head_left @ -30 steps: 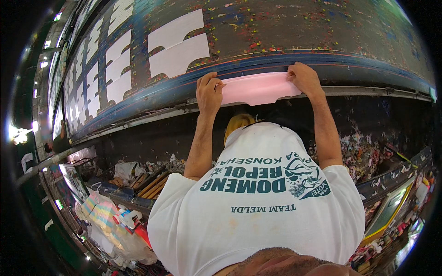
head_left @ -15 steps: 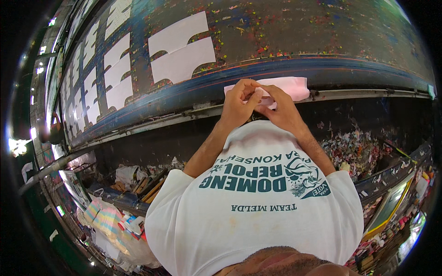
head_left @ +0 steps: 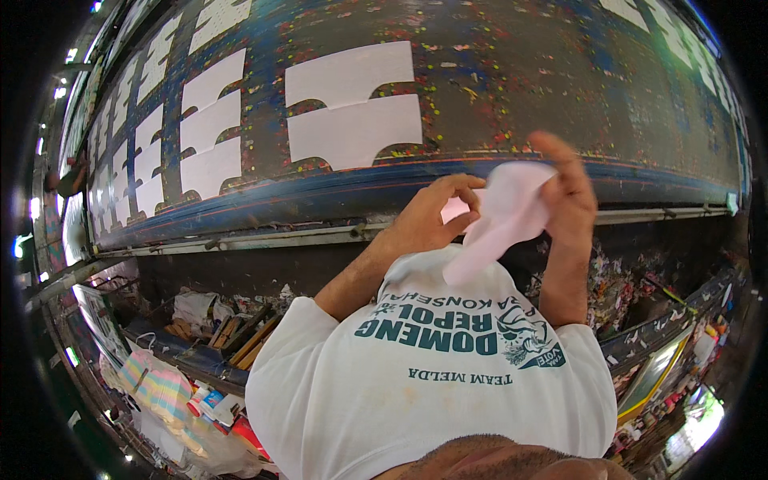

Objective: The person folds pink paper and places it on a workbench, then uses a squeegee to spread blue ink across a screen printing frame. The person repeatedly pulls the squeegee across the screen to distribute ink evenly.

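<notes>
A limp, pale pink cut piece of cloth [head_left: 512, 200] hangs between my hands at the near edge of the long table, blurred by motion. My left hand [head_left: 436, 214] has its fingers curled round a pink part of cloth at the left; whether it is the same piece I cannot tell. My right hand [head_left: 570, 196] is raised on the right, gripping the cloth's right side, with one finger pointing up. Past my left hand, a pair of pale cut cloth pieces [head_left: 356, 128] lies flat on the dark table top.
More pale cut pieces [head_left: 210, 132] lie in rows along the dark, paint-speckled table [head_left: 496, 104] to the left. A metal rail [head_left: 320, 237] runs along its near edge. Scraps [head_left: 616, 280] heap below on the right. Wood strips [head_left: 256, 340] and a striped cloth bundle [head_left: 160, 392] sit lower left.
My hands have moved apart. The right one has swung rightward, lifting the pink cloth off the table edge. The view has shifted, bringing in pieces at the far right.
</notes>
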Demonstrator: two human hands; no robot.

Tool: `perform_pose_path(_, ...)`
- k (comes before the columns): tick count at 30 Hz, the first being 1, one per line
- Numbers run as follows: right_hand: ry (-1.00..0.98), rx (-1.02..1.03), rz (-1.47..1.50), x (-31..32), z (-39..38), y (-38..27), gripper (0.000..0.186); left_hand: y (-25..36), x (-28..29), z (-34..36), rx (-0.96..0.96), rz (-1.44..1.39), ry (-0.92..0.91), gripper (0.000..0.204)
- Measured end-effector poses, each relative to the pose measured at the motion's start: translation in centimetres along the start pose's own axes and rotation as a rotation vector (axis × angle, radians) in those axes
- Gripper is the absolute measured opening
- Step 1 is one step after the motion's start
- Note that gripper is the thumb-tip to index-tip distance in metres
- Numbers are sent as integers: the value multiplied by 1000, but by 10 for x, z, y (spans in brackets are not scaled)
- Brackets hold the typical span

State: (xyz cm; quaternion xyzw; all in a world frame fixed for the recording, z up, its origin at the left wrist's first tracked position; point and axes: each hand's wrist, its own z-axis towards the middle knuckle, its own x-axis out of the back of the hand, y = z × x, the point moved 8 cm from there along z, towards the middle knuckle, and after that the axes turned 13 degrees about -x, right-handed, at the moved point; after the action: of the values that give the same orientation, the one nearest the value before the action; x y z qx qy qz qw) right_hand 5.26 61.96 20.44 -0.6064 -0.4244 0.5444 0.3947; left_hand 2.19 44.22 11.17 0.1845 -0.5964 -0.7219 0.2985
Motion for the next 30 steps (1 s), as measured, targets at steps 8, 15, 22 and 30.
perform_pose_path(8, 283, -56, 10, -14, 91, 25, 53, 23, 98, -2, -351, 83, 17, 54)
perform_pose_path(15, 69, -111, -156, -87, 123, 38, 58, 10, 135, 25, -499, 422, -139, 20)
perform_pose_path(22, 24, 72, -53, -81, 161, 7, 56, -14, 177, 34, -486, 445, -45, 13)
perform_pose_path(30, 535, 230, -128, -52, 187, -22, 46, -40, 213, 24, -343, 200, -131, 22)
